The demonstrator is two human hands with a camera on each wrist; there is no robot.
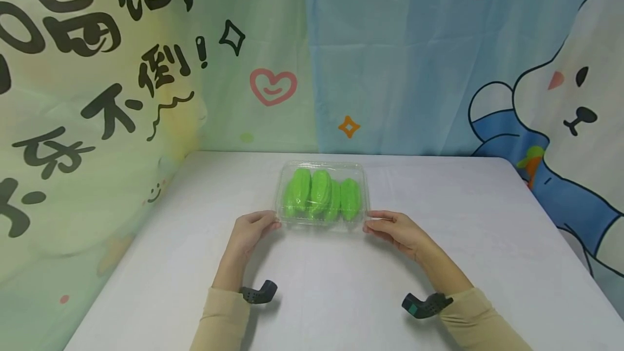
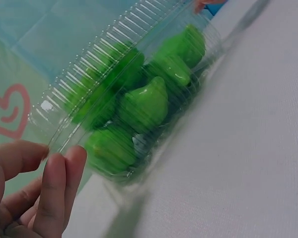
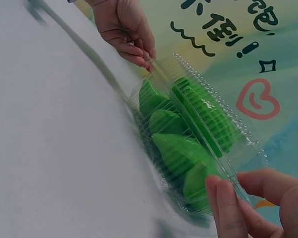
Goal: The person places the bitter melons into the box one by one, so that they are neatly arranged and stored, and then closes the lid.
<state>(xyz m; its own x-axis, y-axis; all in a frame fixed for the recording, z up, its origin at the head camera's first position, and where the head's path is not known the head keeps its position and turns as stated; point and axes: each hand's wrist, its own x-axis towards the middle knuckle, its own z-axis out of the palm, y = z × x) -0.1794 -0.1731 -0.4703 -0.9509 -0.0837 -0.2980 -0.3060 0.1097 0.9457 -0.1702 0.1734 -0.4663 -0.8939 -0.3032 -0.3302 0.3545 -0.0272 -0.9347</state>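
A clear plastic clamshell box (image 1: 323, 222) is before me, its lid down. Inside lie several green, oblong, ridged pieces (image 1: 320, 194) with pointed ends, seen closer as a green piece (image 2: 145, 104) in the left wrist view. My left hand (image 1: 252, 232) pinches the box's rim at its near left corner between thumb and fingers. At the near right corner, my right hand (image 1: 397, 233) pinches the same rim, also seen in the right wrist view. Whether the box's base touches the table cannot be told.
A white-covered table (image 1: 322, 291) spreads around the box. Behind it hangs a printed cloth backdrop (image 1: 390, 69), which also runs down the left side. A black camera mount (image 1: 260, 292) sits on the left wrist, another camera mount (image 1: 426, 305) on the right.
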